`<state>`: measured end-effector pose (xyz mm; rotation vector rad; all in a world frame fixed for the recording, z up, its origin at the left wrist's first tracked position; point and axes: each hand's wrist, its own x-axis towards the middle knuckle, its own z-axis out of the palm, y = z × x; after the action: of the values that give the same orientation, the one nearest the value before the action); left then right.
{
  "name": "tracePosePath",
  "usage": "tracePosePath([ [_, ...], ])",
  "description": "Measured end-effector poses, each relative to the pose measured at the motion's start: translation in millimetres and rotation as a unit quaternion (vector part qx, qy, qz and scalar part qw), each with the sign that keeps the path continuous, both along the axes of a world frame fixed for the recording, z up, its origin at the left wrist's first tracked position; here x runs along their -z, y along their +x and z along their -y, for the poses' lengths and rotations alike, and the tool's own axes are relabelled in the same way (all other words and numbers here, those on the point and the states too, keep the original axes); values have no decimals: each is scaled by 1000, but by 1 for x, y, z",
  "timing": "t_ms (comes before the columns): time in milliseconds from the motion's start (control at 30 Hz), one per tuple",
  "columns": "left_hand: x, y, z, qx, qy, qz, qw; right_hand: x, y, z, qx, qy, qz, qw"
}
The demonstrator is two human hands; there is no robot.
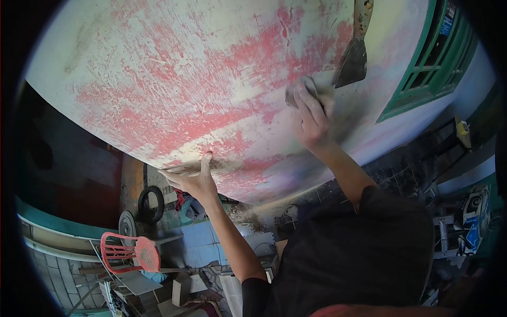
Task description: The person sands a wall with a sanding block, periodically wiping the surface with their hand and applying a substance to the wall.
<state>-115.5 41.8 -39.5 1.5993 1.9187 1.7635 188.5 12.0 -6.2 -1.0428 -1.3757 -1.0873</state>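
A wall [174,90] with patchy pink and off-white paint, flaking in places, fills the upper middle of the view. My right hand [315,117] is pressed to it, fingers closed over a grey piece of sandpaper [299,94], slightly blurred. To the upper right of that hand, a scraper [353,64] with a broad dark blade shows in front of the wall, blade downward; its handle runs out of view at the top. At the wall's lower left edge my left hand [194,179] lies with thumb raised and fingers stretched along the edge, holding no tool.
A green-framed window [422,74] is at the right. Below left stand a red plastic chair [142,253], a black tyre [151,204] and loose boards. A printed box [476,216] sits at the far right near a small ladder [445,235]. Debris lies on the floor.
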Motion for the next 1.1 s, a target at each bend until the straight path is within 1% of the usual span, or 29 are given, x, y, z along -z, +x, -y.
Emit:
tracePosePath([
  [67, 7, 0, -1, 22, 33, 37, 999, -37, -4, -3, 9, 0, -5, 1000],
  [100, 9, 0, 1, 25, 27, 35, 999, -43, -5, -2, 18, -1, -11, 1000],
  [133, 8, 0, 2, 21, 19, 37, 999, -35, -4, 1, 20, -4, -14, 1000],
  [200, 5, 0, 2, 16, 15, 41, 999, -5, 0, 5, -9, -14, -29, 999],
  [267, 3, 2, 3, 7, 5, 39, 999, 31, 4, 6, -1, -19, -24, 1000],
  [300, 5, 2, 2, 7, 6, 41, 999, 28, 1, 9, 4, -28, -18, 999],
  [333, 7, -1, 2, 4, 11, 13, 1000, 26, -1, 12, 5, -32, -20, 999],
  [367, 8, -3, 0, 1, 20, -16, 1000, 19, 0, 8, 5, -20, -22, 1000],
  [400, 6, -3, -4, 0, 26, -14, 1000, -3, -1, 2, 3, -3, -22, 1000],
  [467, 10, -2, -3, 22, 30, 36, 999, -45, -5, -4, 12, 14, -25, 1000],
  [500, 10, -1, 0, 25, 25, 34, 999, -54, -5, -3, 20, 31, -28, 999],
  [600, 4, 1, 1, 19, 33, 33, 999, -16, -1, 2, 12, 18, -31, 999],
  [667, 6, -1, 0, 9, 14, 28, 999, 28, 5, 7, 11, -2, -28, 1000],
  [700, 7, 0, 0, 8, 16, 29, 999, 26, 1, 11, 11, -25, -24, 999],
  [767, 7, -1, 0, 0, 21, 3, 1000, 14, 1, 7, 9, -12, -24, 1000],
  [867, 8, 0, 0, 5, 27, 23, 999, -54, -10, -3, 9, 15, -31, 999],
  [900, 10, 0, 2, 6, 24, 21, 999, -64, -14, -4, 12, 22, -42, 999],
  [933, 9, 0, 2, 7, 26, 28, 999, -55, -13, -4, 12, 22, -43, 999],
  [1000, 8, 1, 0, 5, 32, 37, 999, -19, -12, -4, -21, 27, -32, 999],
  [1067, 7, 2, 1, 3, 41, 18, 999, 16, -11, 3, -19, 10, -19, 1000],
  [1100, 7, 2, 1, 2, 41, 20, 999, 15, -14, 8, -19, -7, -5, 1000],
])
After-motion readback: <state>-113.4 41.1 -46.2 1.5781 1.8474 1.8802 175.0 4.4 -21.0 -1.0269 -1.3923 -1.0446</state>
